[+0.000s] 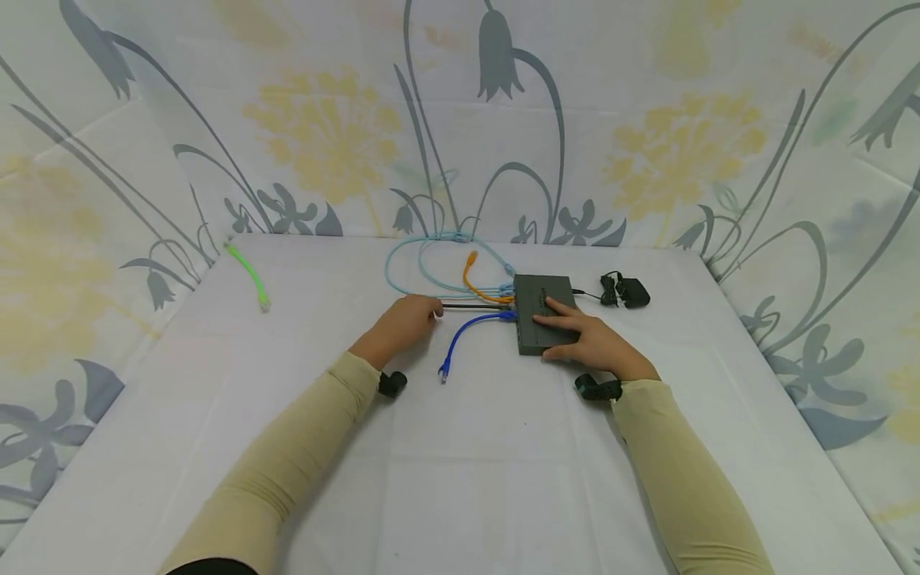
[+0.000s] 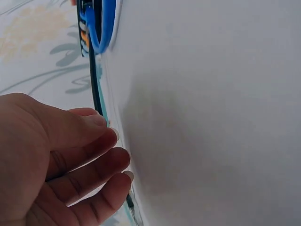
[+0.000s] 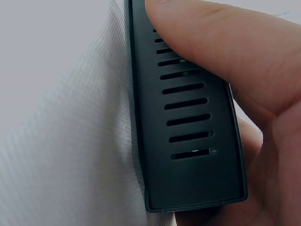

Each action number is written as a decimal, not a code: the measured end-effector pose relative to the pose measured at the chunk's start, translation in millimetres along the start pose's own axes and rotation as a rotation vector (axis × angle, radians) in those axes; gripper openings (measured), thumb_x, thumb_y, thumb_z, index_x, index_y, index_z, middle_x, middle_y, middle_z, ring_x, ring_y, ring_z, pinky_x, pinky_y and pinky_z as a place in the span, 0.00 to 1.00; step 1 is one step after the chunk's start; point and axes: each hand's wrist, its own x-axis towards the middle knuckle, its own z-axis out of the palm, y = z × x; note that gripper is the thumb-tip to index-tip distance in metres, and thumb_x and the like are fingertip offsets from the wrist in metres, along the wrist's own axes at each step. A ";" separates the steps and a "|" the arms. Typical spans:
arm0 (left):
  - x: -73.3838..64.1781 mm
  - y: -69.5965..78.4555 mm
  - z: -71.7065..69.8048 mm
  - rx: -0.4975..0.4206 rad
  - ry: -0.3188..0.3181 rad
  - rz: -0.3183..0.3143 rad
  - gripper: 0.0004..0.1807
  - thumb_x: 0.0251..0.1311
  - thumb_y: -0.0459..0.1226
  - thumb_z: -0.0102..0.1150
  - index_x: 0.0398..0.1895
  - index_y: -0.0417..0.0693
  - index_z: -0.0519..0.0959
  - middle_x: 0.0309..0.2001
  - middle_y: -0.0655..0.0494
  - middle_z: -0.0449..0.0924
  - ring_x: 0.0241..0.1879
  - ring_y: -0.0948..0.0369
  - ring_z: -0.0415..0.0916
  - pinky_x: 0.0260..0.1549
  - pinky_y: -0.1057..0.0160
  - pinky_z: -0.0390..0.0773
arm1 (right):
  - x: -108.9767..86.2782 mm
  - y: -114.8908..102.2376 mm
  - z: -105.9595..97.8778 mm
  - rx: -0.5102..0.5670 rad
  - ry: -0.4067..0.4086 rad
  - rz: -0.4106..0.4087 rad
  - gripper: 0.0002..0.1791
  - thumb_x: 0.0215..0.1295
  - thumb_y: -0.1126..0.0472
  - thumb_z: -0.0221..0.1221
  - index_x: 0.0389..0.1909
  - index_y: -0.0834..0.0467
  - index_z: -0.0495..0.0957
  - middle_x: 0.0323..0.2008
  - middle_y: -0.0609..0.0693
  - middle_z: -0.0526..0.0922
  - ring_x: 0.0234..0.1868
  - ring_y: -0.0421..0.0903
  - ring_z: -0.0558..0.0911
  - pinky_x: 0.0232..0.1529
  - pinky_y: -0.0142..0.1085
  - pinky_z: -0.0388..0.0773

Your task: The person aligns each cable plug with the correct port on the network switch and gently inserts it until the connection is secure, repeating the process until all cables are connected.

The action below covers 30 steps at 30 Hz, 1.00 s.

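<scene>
A dark, box-shaped network switch [image 1: 541, 289] lies on the white cloth, with several network cables at its left side. My right hand [image 1: 592, 342] holds it, fingers spread over the top; in the right wrist view the thumb [image 3: 211, 42] presses the slotted side [image 3: 188, 113]. To the left, my left hand [image 1: 405, 323] pinches a thin black network cable [image 2: 94, 84] between thumb and fingertips; the cable runs up to the switch. Below those fingers a plug-like end [image 2: 131, 203] shows. A short blue cable [image 1: 460, 335] curves toward me from the switch, its far plug loose.
Behind the left hand lie an orange cable [image 1: 469, 278] and a coiled light-blue cable [image 1: 388, 267]. A bright green cable [image 1: 247, 270] lies apart at the far left. The black power adapter [image 1: 634, 293] sits right of the switch, joined by a thin cord. A flower-patterned cloth [image 1: 446, 120] hangs behind.
</scene>
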 end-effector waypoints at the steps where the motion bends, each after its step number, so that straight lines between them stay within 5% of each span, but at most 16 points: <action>1: -1.9 -2.5 -1.5 0.003 0.004 -0.003 0.13 0.67 0.30 0.49 0.49 0.41 0.81 0.49 0.47 0.84 0.51 0.51 0.80 0.54 0.54 0.78 | 0.1 0.4 0.2 -0.003 0.000 -0.001 0.39 0.54 0.37 0.66 0.68 0.34 0.66 0.77 0.36 0.45 0.78 0.58 0.46 0.71 0.61 0.52; 30: -43.5 -72.6 -31.1 0.051 0.060 -0.159 0.12 0.67 0.32 0.50 0.48 0.40 0.81 0.46 0.43 0.84 0.48 0.46 0.81 0.48 0.48 0.79 | 0.6 1.1 0.8 0.014 0.006 0.004 0.40 0.51 0.35 0.67 0.67 0.33 0.66 0.77 0.35 0.45 0.78 0.58 0.47 0.71 0.60 0.53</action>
